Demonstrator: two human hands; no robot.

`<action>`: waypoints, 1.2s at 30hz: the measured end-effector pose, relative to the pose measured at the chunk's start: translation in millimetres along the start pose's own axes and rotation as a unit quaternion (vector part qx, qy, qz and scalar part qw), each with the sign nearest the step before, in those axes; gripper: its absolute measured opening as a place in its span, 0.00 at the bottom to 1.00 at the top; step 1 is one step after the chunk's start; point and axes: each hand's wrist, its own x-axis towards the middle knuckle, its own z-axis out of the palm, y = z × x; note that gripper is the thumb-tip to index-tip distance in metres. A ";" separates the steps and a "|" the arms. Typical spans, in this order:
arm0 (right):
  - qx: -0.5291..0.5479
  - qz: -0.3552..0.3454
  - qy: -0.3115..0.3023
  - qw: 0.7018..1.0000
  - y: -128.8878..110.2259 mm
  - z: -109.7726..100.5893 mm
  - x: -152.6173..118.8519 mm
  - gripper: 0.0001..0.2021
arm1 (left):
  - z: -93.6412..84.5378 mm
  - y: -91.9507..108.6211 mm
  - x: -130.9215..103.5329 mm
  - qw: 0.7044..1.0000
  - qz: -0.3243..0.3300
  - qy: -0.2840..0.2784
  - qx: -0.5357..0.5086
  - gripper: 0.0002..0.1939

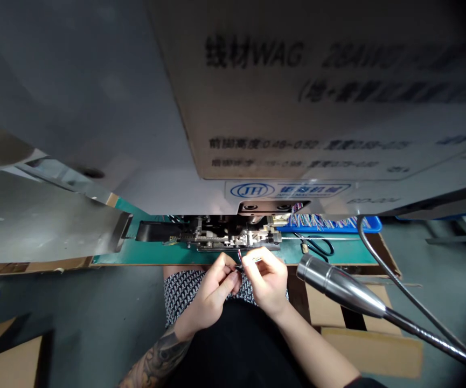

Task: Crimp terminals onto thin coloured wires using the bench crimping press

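Thin coloured wires (240, 254) with a short dark sheath (238, 268) sit between a person's 2 bare hands, above the lap and just in front of a green table (136, 258). The left hand (213, 290) pinches the sheath between thumb and fingers. The right hand (269, 279), just beside it, has its thumb and fingertips pressed together on the wires. Beyond the hands, a metal mechanism (241, 237) lies under a large grey machine (107, 108) with a printed label (281, 118). Right of it, a blue tray (374, 224) holds many wires. A silver lamp (338, 285) angles in from the lower right.
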 end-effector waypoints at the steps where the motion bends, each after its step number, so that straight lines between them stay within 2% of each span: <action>1: -0.003 0.000 0.002 1.000 -0.9 0.3 1.2 0.12 | -0.5 0.8 -0.1 0.999 0.012 0.010 0.036 0.16; 6: 0.038 0.058 0.032 0.997 -3.5 4.7 6.8 0.17 | 0.9 -2.1 3.1 0.974 0.086 0.089 0.187 0.10; 9: 0.081 0.118 0.023 0.989 -8.5 5.9 11.0 0.21 | 3.9 -3.2 6.8 0.949 0.124 0.134 0.257 0.08; 14: 0.151 0.185 0.019 0.971 -12.7 6.7 17.4 0.21 | 6.3 -1.8 11.5 0.928 0.148 0.158 0.303 0.07; 19: 0.149 0.179 0.031 0.972 -3.0 7.9 18.4 0.22 | 7.0 -2.5 11.9 0.921 0.143 0.169 0.322 0.07; 26: 0.054 0.121 0.014 0.991 -8.1 6.2 18.7 0.22 | 0.1 0.5 9.8 0.910 0.162 0.166 0.343 0.07; 28: 0.055 0.117 -0.020 0.991 -11.4 5.9 19.1 0.22 | -4.6 4.4 9.8 0.921 0.146 0.146 0.331 0.08; 30: 0.064 0.124 -0.045 0.989 -13.7 5.5 18.2 0.22 | -9.4 9.0 10.4 0.952 0.107 0.099 0.271 0.09; 33: 0.075 0.138 -0.032 0.987 -14.1 3.9 13.9 0.19 | -14.5 14.6 11.6 0.993 0.023 0.024 0.111 0.12; 36: 0.072 0.120 -0.017 0.990 -9.5 2.3 9.0 0.19 | -15.1 15.9 12.0 0.999 -0.028 -0.012 0.010 0.15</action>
